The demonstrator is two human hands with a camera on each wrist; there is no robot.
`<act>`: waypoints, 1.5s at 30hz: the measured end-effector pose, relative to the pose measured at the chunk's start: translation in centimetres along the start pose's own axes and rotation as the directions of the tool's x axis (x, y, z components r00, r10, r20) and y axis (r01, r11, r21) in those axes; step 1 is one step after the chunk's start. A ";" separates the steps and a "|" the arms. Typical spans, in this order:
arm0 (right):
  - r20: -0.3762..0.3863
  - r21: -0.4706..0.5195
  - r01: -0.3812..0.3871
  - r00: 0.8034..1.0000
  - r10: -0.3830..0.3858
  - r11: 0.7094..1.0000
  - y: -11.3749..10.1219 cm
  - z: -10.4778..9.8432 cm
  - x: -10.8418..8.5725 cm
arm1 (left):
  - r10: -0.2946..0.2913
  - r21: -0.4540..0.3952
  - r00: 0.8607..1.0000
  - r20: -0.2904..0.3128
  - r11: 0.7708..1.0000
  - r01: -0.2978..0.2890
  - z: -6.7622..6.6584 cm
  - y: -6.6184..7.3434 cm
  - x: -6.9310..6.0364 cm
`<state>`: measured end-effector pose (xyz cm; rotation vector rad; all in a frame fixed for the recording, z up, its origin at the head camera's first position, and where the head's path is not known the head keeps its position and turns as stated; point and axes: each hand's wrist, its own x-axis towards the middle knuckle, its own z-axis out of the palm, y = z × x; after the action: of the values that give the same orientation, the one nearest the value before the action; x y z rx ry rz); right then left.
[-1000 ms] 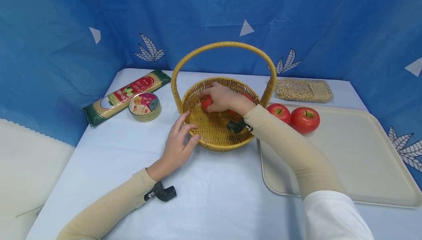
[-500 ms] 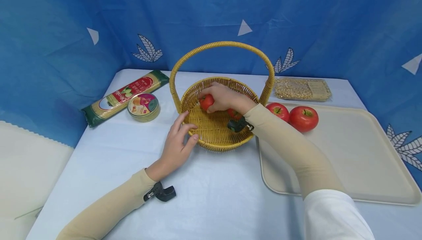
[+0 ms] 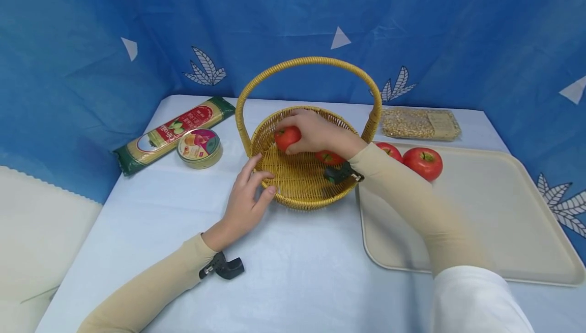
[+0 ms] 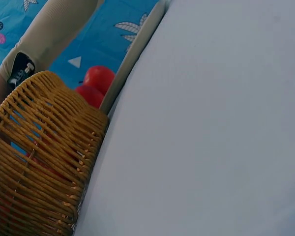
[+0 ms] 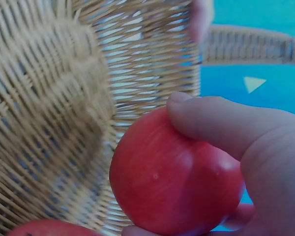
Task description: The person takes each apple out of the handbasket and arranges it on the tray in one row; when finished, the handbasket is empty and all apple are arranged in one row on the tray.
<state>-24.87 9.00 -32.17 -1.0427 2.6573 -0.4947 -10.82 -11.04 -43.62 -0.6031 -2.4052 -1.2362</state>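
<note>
In the head view my right hand [image 3: 313, 132] reaches into the wicker basket [image 3: 304, 204] and grips a red apple [image 3: 287, 138] near the left inner wall. The right wrist view shows the thumb [image 5: 211, 118] lying along the top of this apple [image 5: 167, 182], with fingers underneath. A second apple [image 3: 329, 157] lies in the basket, partly hidden by my right wrist. My left hand [image 3: 244, 201] rests at the basket's front-left rim, its fingers spread and relaxed. In the left wrist view only the basket's side [image 4: 44, 162] shows, not the left hand itself.
Two more apples [image 3: 423, 163] sit at the left end of the beige tray [image 3: 503, 211]. Behind the tray lies a bag of grains [image 3: 421, 123]. A pasta packet [image 3: 176, 134] and a round tin [image 3: 199, 148] are left of the basket. Its tall handle [image 3: 311, 61] arches overhead.
My right hand has lifted the apple slightly, and the right forearm has shifted a little to the right. More of the second apple shows. My left hand has stayed at the rim.
</note>
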 end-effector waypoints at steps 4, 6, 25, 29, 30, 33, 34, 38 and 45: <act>-0.035 0.013 0.042 0.999 -0.041 0.999 -1.0 -1.4 -1.9 | 0.004 -0.002 1.000 0.002 1.000 -0.004 0.0 0.0 0.1; -0.053 0.024 0.052 0.997 -0.050 0.998 -1.4 -2.0 -3.0 | 0.006 -0.002 1.000 0.001 1.000 -0.006 0.0 0.0 0.1; -0.137 0.217 0.017 0.991 0.013 0.976 0.6 -4.1 -15.4 | 0.013 0.000 1.000 -0.018 1.000 -0.013 0.2 -0.1 -0.2; -0.169 0.250 -0.011 0.984 0.055 0.968 1.5 -4.3 -18.0 | 0.013 -0.003 1.000 -0.020 1.000 -0.013 0.2 -0.1 -0.1; -0.186 0.245 -0.020 0.980 0.067 0.969 1.7 -4.3 -18.5 | 0.012 -0.003 1.000 -0.019 1.000 -0.012 0.1 -0.1 -0.1; -0.234 0.259 -0.030 0.968 0.093 0.965 2.6 -4.2 -20.0 | 0.011 -0.002 1.000 -0.018 1.000 -0.011 0.1 0.0 -0.1; -0.246 0.271 -0.044 0.963 0.114 0.961 2.9 -4.1 -20.5 | 0.010 -0.001 1.000 -0.019 1.000 -0.010 0.1 -0.1 -0.1; -0.296 0.326 -0.107 0.932 0.209 0.939 4.2 -3.9 -22.4 | 0.017 -0.002 1.000 -0.021 1.000 -0.017 0.1 -0.1 -0.1; -0.419 0.362 -0.176 0.847 0.328 0.915 7.6 -3.2 -25.9 | 0.017 -0.005 1.000 -0.021 1.000 -0.017 0.1 -0.1 -0.1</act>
<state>-12.11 32.88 -29.61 -0.5030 2.9198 -1.1961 -10.83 -11.05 -43.80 -0.6085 -2.3759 -1.2357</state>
